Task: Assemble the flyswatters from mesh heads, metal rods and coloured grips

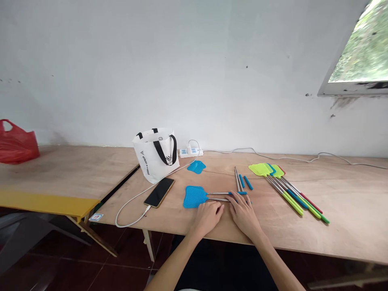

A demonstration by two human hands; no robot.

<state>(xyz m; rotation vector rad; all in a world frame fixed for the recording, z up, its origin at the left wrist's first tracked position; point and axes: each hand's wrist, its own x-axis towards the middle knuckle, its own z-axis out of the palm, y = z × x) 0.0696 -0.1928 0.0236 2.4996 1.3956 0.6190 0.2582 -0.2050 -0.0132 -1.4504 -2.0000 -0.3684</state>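
Observation:
Two blue fly swatters [194, 197] lie side by side on the table, heads to the left and metal rods pointing right. Over their blue handles rests my right hand [245, 215], fingers stretched out and lying loosely on them. My left hand [208, 218] rests on the wood just below the swatter heads and rods, its fingers loosely bent and seemingly holding nothing; their tips are partly hidden. Beyond my right hand are loose metal rods [238, 180] and two blue handle grips [248, 182]. Farther back lies a loose blue swatter head [197, 167].
To the right, several yellow-green, blue and red fly swatters [286, 190] lie in a bundle. At left are a phone [159, 192] on a white cable, a white tote bag [156, 155] and a power strip [190, 152]. A red plastic bag [18, 143] stands far left.

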